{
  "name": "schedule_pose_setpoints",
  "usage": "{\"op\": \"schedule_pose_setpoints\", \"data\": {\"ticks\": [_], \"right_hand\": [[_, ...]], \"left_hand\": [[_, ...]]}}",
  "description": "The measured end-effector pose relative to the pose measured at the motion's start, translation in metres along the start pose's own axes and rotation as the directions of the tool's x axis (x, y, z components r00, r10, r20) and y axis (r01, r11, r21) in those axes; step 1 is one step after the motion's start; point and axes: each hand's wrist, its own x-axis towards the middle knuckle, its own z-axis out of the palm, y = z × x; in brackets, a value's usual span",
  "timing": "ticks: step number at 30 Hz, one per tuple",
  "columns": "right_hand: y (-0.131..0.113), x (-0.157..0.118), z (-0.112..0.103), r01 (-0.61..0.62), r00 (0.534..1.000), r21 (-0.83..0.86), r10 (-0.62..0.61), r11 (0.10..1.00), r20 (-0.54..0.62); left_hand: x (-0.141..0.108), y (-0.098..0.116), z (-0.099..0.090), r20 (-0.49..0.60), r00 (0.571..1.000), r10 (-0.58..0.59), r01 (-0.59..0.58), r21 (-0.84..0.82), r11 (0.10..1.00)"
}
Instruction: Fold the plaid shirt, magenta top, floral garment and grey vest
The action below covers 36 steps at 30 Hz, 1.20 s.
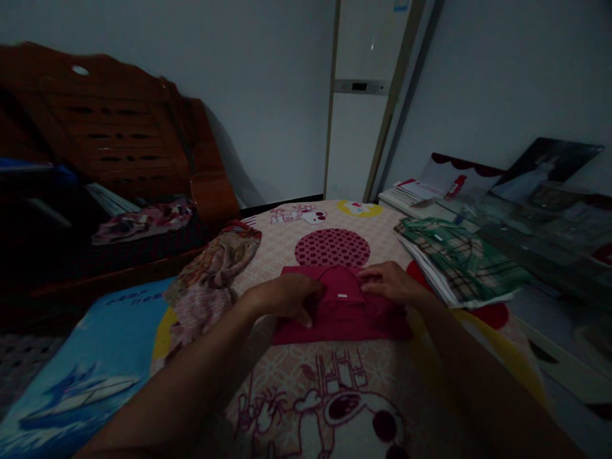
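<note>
A dark pink shirt point(339, 326) lies folded into a rectangle on the patterned tablecloth point(272, 370), its collar side away from me and a small white label near the neck. My left hand point(289, 296) rests on its left part, thumb and fingers apart. On the other side, the fingers of my right hand point(389, 282) lie stretched over the cloth beside the collar. To the right is a folded stack topped by a green plaid shirt point(459, 255). Crumpled patterned clothing point(215, 274) lies at the table's left edge.
A wooden bench point(115, 127) with cloth on its seat stands at the left, behind a blue printed stool or box top point(109, 357). A tall white air conditioner point(358, 140) is at the back. Glass-topped furniture point(526, 223) with papers and a picture borders the right side.
</note>
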Motion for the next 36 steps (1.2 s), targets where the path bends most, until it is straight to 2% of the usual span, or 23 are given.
{"op": "schedule_pose_setpoints", "data": {"ticks": [2, 4, 8, 12, 17, 22, 25, 29, 30, 32, 34, 36], "right_hand": [[-0.001, -0.012, 0.000, 0.049, 0.991, -0.074, -0.039, 0.996, 0.126], [-0.001, -0.025, 0.004, 0.114, 0.981, -0.144, -0.089, 0.983, 0.173], [0.002, -0.045, 0.020, 0.210, 0.973, -0.242, -0.179, 0.947, 0.144], [0.014, -0.045, 0.035, 0.260, 0.964, -0.304, -0.262, 0.917, 0.035], [0.027, -0.031, 0.034, 0.317, 0.932, -0.230, -0.347, 0.920, -0.102], [0.011, -0.028, 0.017, 0.290, 0.941, -0.140, -0.309, 0.947, -0.140], [-0.001, -0.034, 0.008, 0.287, 0.949, -0.114, -0.299, 0.951, -0.101], [-0.011, -0.044, 0.003, 0.244, 0.969, -0.027, -0.242, 0.969, 0.054], [-0.013, -0.044, 0.003, 0.203, 0.978, 0.000, -0.203, 0.979, 0.050], [-0.016, -0.041, 0.004, 0.122, 0.990, 0.039, -0.119, 0.992, -0.070], [-0.018, -0.032, 0.009, 0.104, 0.963, 0.032, -0.092, 0.994, -0.253], [-0.017, -0.021, 0.019, 0.137, 0.925, -0.034, -0.140, 0.990, -0.354]], "left_hand": [[0.001, 0.008, 0.007, 0.024, 0.999, -0.029, 0.026, 0.115, 0.993], [0.003, 0.013, 0.014, -0.003, 1.000, -0.028, 0.028, 0.201, 0.979], [0.006, 0.013, 0.020, -0.049, 0.999, 0.011, 0.001, 0.229, 0.973], [0.007, 0.010, 0.019, -0.091, 0.996, -0.004, 0.023, 0.210, 0.978], [0.008, 0.005, 0.014, -0.092, 0.995, 0.037, -0.024, 0.141, 0.990], [0.004, 0.000, 0.007, -0.122, 0.988, 0.094, -0.086, 0.069, 0.994], [-0.002, 0.002, 0.005, -0.126, 0.980, 0.155, -0.152, 0.032, 0.988], [-0.003, 0.008, 0.003, -0.037, 0.987, 0.156, -0.157, -0.018, 0.987], [-0.002, 0.010, 0.003, -0.060, 0.987, 0.149, -0.151, -0.027, 0.988], [0.004, 0.012, 0.005, -0.209, 0.969, 0.128, -0.140, -0.042, 0.989], [0.013, 0.013, 0.012, -0.417, 0.904, 0.091, -0.124, -0.051, 0.991], [0.025, 0.010, 0.026, -0.558, 0.827, 0.067, -0.106, -0.038, 0.994]]}}
